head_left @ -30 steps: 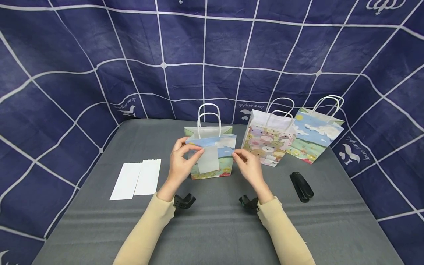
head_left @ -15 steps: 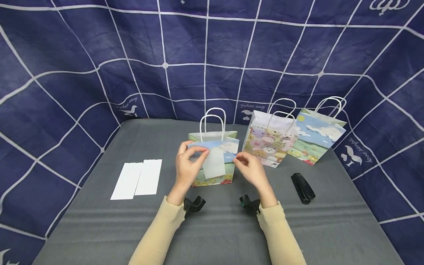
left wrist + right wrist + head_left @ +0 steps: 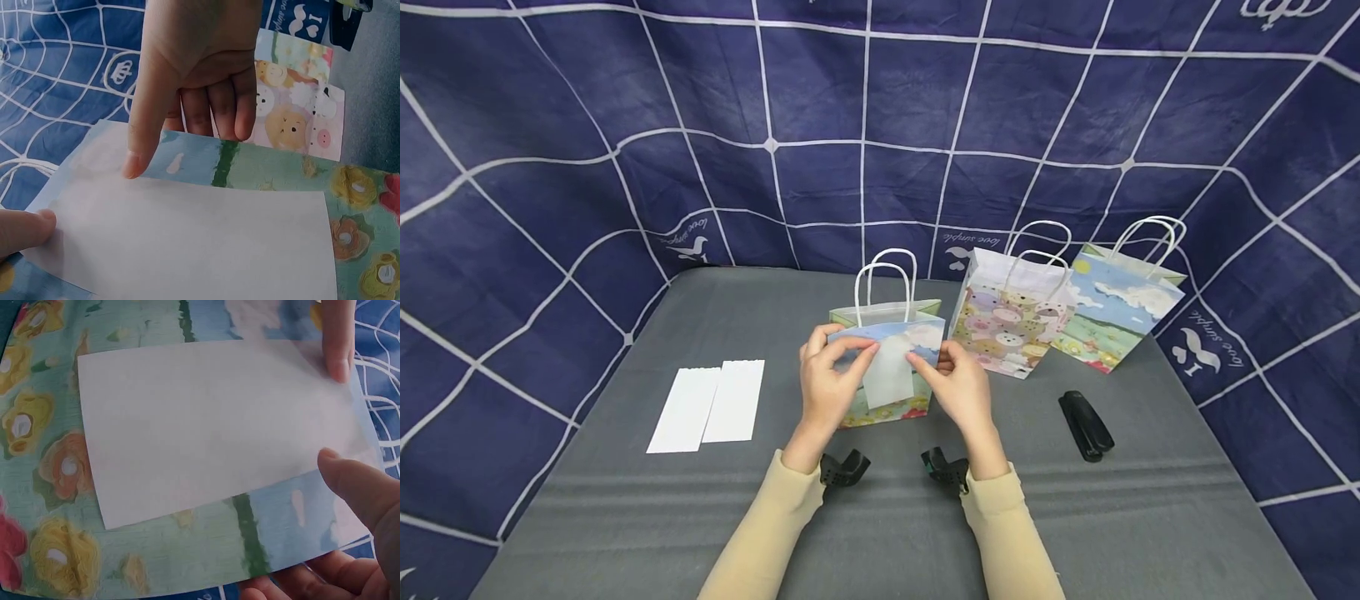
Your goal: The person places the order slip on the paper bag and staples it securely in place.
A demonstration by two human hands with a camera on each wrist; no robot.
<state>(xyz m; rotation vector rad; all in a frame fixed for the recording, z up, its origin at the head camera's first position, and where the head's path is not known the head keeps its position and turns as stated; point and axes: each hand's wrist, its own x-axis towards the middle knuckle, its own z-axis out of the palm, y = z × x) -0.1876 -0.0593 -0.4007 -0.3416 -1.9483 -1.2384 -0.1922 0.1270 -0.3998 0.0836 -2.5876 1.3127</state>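
Observation:
A small paper gift bag (image 3: 923,402) with a painted meadow and white twisted handles stands upright in the head view. A white paper card (image 3: 889,379) lies flat against its front, near the top edge. My left hand (image 3: 829,385) pinches the card's upper left part against the bag wall, thumb in front. From the right side, my right hand (image 3: 961,387) holds the bag's front panel. Its thumb (image 3: 353,478) touches the card's edge in the right wrist view, with the other fingers behind the panel. The left hand's fingers behind the bag are mostly hidden.
Two white cards (image 3: 683,410) lie side by side on the grey table (image 3: 587,500) at left. A black stapler (image 3: 1086,425) rests at right. Behind it stand an animal-print gift bag (image 3: 1003,325) and another meadow bag (image 3: 1120,308). Blue grid-patterned cloth (image 3: 820,100) surrounds the table.
The bag and card have shifted slightly right and nearer, together with my left hand. My right hand has moved its thumb from the bag's right edge inward onto the card.

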